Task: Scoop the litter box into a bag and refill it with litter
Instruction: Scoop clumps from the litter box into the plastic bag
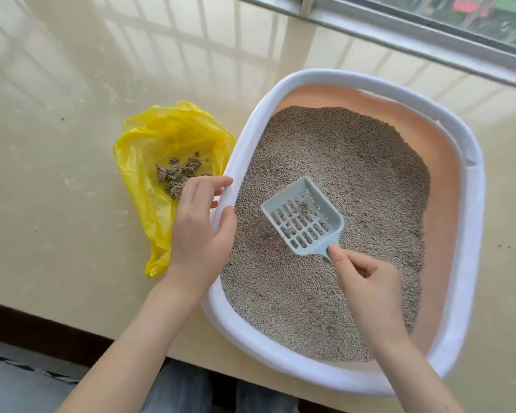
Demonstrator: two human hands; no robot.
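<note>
Litter box [471, 222], a white-rimmed plastic tray with a peach inner wall, sits on the glossy beige floor [57, 144] below a window rail [399, 34]. The right hand [367, 287] has its fingers curled round the handle of a pale blue slotted plastic scoop [303, 217], whose head lies over the grey granular litter [340, 162] with a small clump in it. The left hand [200, 231] grips the box's left rim, thumb inside. Just beside it lies an open yellow plastic bag [158, 138] holding dark clumps [178, 174].

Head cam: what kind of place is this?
Likely a home balcony or windowside floor: a metal window rail runs along glossy beige tile, with a cat litter box and a yellow bag set on it.
</note>
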